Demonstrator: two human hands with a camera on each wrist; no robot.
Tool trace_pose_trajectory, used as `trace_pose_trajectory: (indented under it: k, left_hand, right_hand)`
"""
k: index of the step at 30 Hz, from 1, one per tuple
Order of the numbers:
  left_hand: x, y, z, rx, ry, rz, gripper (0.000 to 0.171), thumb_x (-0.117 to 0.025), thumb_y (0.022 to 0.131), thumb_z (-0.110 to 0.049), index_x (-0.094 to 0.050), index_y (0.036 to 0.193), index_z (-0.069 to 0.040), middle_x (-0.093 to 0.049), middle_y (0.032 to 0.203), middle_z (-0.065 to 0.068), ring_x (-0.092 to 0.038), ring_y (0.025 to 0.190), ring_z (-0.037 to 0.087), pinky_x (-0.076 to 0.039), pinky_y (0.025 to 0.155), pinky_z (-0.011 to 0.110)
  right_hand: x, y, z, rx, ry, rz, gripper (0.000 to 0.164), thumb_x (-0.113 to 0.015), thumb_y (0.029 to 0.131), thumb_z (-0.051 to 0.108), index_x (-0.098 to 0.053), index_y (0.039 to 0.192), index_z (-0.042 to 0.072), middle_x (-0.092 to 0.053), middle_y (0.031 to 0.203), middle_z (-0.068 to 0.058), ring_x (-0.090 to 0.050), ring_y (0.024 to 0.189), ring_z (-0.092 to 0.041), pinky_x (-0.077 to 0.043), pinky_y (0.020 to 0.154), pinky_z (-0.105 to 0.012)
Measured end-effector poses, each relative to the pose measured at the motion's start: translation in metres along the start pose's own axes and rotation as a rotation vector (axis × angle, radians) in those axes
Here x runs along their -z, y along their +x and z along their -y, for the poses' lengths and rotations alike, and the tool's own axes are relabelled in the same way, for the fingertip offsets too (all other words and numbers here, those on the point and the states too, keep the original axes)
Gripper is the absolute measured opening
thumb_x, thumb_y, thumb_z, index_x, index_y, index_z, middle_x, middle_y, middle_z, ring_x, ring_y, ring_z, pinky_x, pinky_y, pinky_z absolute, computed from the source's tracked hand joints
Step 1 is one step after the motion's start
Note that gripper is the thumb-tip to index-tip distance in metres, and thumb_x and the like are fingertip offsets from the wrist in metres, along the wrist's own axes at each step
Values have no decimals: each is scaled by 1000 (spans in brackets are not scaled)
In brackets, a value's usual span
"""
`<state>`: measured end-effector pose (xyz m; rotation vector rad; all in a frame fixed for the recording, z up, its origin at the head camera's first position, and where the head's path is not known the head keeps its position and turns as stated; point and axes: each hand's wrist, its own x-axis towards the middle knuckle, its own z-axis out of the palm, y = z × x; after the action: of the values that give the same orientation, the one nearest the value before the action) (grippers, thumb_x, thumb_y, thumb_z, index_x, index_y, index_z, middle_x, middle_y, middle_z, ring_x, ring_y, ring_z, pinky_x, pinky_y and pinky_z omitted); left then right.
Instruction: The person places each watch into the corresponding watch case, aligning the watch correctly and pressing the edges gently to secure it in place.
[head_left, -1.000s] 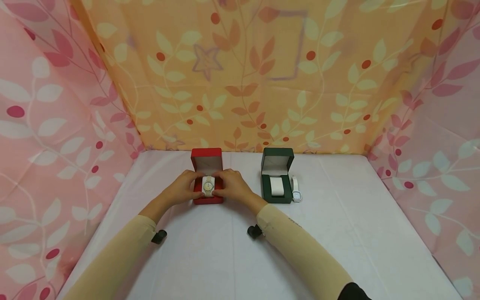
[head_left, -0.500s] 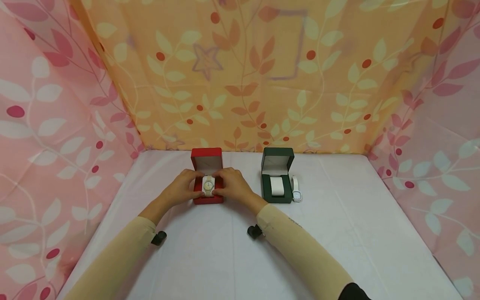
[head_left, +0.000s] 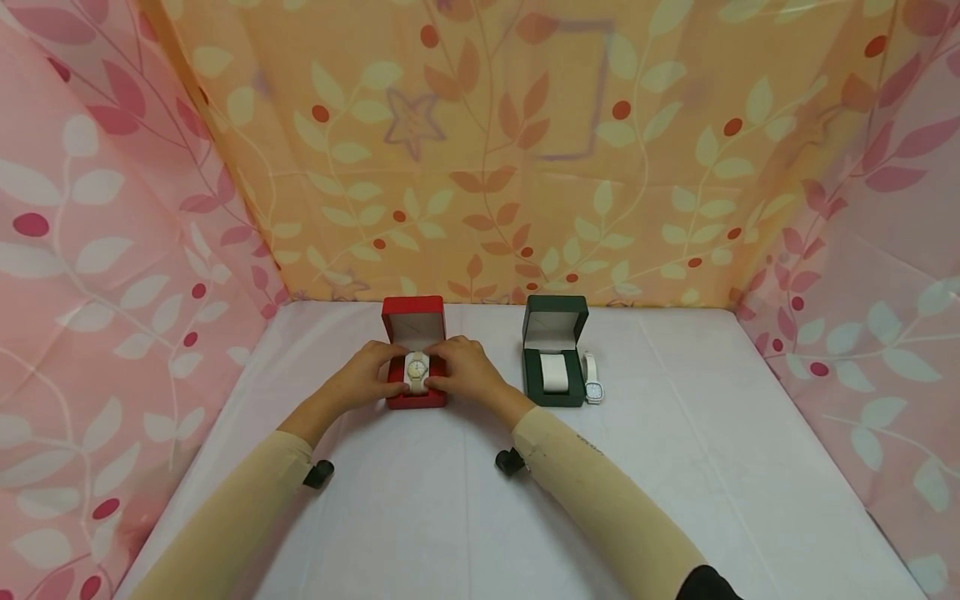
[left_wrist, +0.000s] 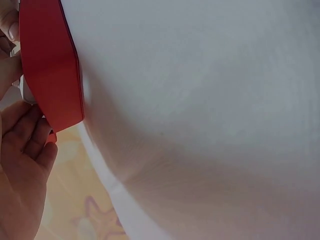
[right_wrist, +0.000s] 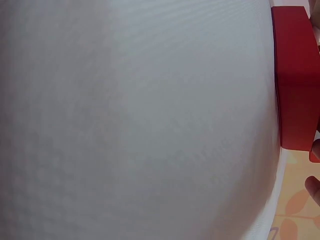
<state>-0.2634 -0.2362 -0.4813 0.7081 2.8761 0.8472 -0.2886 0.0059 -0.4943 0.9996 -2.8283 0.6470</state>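
Note:
A wristwatch (head_left: 417, 367) with a round pale face and light strap lies on a white cushion in an open red watch box (head_left: 416, 402). From its left side my left hand (head_left: 365, 375) pinches the watch, thumb near the front and fingers behind. My right hand (head_left: 471, 372) does the same from the right. Both hands cover parts of the cushion and the box's sides. In the left wrist view, fingertips (left_wrist: 37, 132) show at the red box (left_wrist: 55, 65). The right wrist view shows the red box (right_wrist: 297, 80) at its right edge.
Right of my hands stands an open green watch box (head_left: 532, 379) with a bare white cushion (head_left: 554, 372). A second wristwatch (head_left: 593, 390), with a square face and white strap, lies against its right side. Patterned cloth (head_left: 480, 208) hangs behind the white-covered table (head_left: 420, 517).
The watch face has tilted slightly and shifted a little upward between my fingers. My hands stay at the red box, with only small finger movements.

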Motion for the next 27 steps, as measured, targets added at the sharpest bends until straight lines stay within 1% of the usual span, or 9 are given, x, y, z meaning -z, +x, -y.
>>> trace_pose_trajectory:
  k: [4,10,16,22,27]
  left_hand:
    - [1,0,0,-7,18,1,62,-84,86,-27,-60,140,-8,-64,135,14,-49,127,33,-46,109,55]
    - [1,-3,-1,-37,37,-14,61,-84,86,-25,-61,138,-5,-65,133,16,-50,124,34,-47,106,55]
    - [-1,-4,2,-15,31,-25,63,-84,87,-28,-60,141,-8,-64,136,13,-49,127,32,-47,108,55]
    - [-1,-6,1,-13,21,-35,66,-85,86,-30,-59,142,-8,-63,138,13,-49,130,33,-45,110,55]
    - [3,-12,1,-2,0,-52,67,-85,86,-32,-59,143,-8,-62,138,15,-50,131,34,-46,109,57]
  right_hand:
    - [0,0,1,5,-21,4,52,-78,90,43,-66,135,20,-69,132,3,-55,126,-20,-42,106,-45]
    - [3,-3,4,9,-11,24,55,-77,91,42,-64,139,18,-67,134,1,-55,127,-20,-42,107,-46]
    - [3,-5,3,-4,-10,25,57,-76,91,43,-62,141,20,-67,135,2,-54,128,-20,-41,109,-46]
    - [7,-9,2,-10,30,22,53,-75,93,41,-62,140,20,-67,135,2,-54,129,-20,-41,109,-46]
    - [11,-13,0,-7,71,12,52,-75,94,39,-62,140,18,-67,135,1,-54,130,-21,-41,110,-49]
